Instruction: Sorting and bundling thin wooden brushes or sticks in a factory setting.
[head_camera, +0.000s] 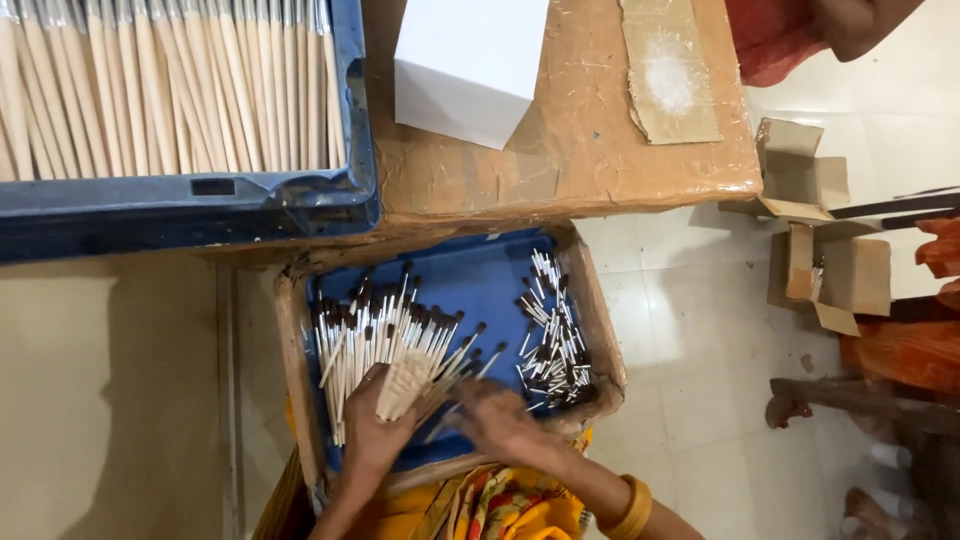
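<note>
My left hand (372, 432) grips a bundle of thin pale-handled brushes (405, 385), ends toward me, above a shallow cardboard tray with a blue lining (480, 280). More brushes with dark tips (385, 330) lie fanned across the tray's left half. My right hand (505, 420) rests on the tray's near edge beside the bundle, fingers bent over a few brushes; its grasp is blurred. A pile of short metal ferrules with dark tufts (552, 335) lies on the tray's right side. A yellow bangle (634, 505) sits on my right wrist.
A blue plastic crate (200, 200) full of pale wooden sticks (170, 80) sits at top left. A taped cardboard box (600, 150) carries a white sheet (470, 65). Small open cartons (830, 270) lie on the tiled floor at right, near another person's orange clothing (915, 350).
</note>
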